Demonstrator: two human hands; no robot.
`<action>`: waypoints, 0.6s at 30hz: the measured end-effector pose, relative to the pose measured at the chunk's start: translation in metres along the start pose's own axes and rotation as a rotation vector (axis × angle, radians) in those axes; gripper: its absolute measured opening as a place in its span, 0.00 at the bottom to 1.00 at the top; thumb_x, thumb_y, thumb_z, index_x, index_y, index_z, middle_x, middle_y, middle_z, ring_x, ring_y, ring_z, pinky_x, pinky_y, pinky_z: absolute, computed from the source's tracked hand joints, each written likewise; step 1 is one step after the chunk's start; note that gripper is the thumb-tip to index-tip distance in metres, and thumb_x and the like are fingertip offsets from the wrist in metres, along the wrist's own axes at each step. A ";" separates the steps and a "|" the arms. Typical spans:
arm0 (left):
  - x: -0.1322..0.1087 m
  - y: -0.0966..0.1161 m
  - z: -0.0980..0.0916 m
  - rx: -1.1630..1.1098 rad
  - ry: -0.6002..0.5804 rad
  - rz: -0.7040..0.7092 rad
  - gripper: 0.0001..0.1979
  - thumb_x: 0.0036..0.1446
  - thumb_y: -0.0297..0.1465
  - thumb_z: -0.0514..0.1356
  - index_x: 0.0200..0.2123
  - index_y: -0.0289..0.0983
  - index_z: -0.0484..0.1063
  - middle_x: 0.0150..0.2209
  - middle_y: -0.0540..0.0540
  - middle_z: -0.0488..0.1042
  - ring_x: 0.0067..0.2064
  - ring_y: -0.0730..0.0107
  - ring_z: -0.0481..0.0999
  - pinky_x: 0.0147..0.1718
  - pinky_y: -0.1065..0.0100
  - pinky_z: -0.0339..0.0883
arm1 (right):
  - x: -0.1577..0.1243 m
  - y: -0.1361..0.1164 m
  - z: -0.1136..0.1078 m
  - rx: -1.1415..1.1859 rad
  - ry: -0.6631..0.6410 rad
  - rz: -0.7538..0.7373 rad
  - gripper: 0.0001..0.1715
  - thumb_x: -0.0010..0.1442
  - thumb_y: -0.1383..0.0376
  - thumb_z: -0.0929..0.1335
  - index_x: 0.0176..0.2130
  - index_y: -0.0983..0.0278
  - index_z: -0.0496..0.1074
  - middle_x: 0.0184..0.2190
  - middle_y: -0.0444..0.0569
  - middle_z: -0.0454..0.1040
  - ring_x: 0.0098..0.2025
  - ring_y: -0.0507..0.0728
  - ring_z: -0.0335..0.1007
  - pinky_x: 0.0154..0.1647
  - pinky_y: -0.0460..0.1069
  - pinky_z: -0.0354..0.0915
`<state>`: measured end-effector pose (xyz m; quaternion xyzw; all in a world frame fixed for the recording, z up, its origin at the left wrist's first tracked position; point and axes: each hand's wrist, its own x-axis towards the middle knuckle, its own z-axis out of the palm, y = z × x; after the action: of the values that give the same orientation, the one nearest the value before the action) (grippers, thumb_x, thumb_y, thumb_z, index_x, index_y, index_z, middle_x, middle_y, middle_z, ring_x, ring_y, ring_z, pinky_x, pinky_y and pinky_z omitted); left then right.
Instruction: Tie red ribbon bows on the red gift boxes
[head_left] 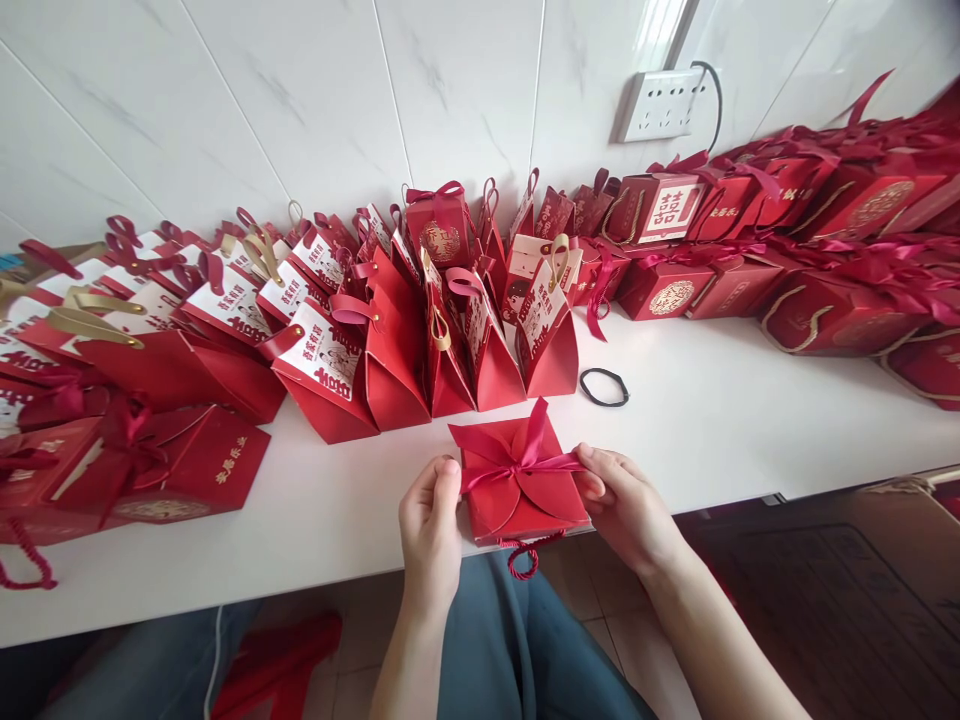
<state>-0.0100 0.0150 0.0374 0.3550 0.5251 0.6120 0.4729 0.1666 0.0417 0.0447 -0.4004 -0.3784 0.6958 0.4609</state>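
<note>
A red gift box [499,505] with petal-shaped top flaps rests at the table's front edge. Across its top runs a dark pink ribbon [536,440], knotted in the middle with one end sticking up. At the box's left side, my left hand [433,525] pinches the ribbon between thumb and finger. On the opposite side my right hand [626,505] grips the other stretch of ribbon, so it is drawn out sideways between both hands. A twisted red cord handle [523,560] hangs off the box's near side.
Behind stand several triangular red gift boxes [397,345] with ribbon loops. More ribbon-tied boxes [667,285] line the right, and another tied box [202,470] sits at left. A black elastic band [604,388] lies on the white table [720,400]. A wall socket [660,105] is behind.
</note>
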 end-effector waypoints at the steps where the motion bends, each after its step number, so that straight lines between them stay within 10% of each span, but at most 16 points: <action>1: 0.000 0.000 0.000 -0.003 0.004 0.005 0.23 0.59 0.44 0.58 0.21 0.38 0.53 0.22 0.54 0.49 0.25 0.76 0.49 0.23 0.72 0.48 | 0.000 0.001 0.000 0.008 0.007 0.000 0.34 0.51 0.45 0.72 0.16 0.61 0.54 0.16 0.36 0.41 0.21 0.48 0.35 0.21 0.47 0.40; 18: 0.000 -0.004 -0.001 -0.033 0.033 0.053 0.21 0.57 0.50 0.57 0.25 0.38 0.62 0.24 0.52 0.60 0.26 0.74 0.60 0.24 0.72 0.59 | 0.005 0.003 -0.008 0.032 -0.007 -0.054 0.29 0.55 0.48 0.68 0.16 0.61 0.55 0.14 0.37 0.44 0.18 0.49 0.44 0.21 0.47 0.51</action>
<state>-0.0105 0.0142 0.0332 0.3508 0.5131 0.6388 0.4535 0.1714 0.0465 0.0384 -0.3800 -0.3795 0.6904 0.4847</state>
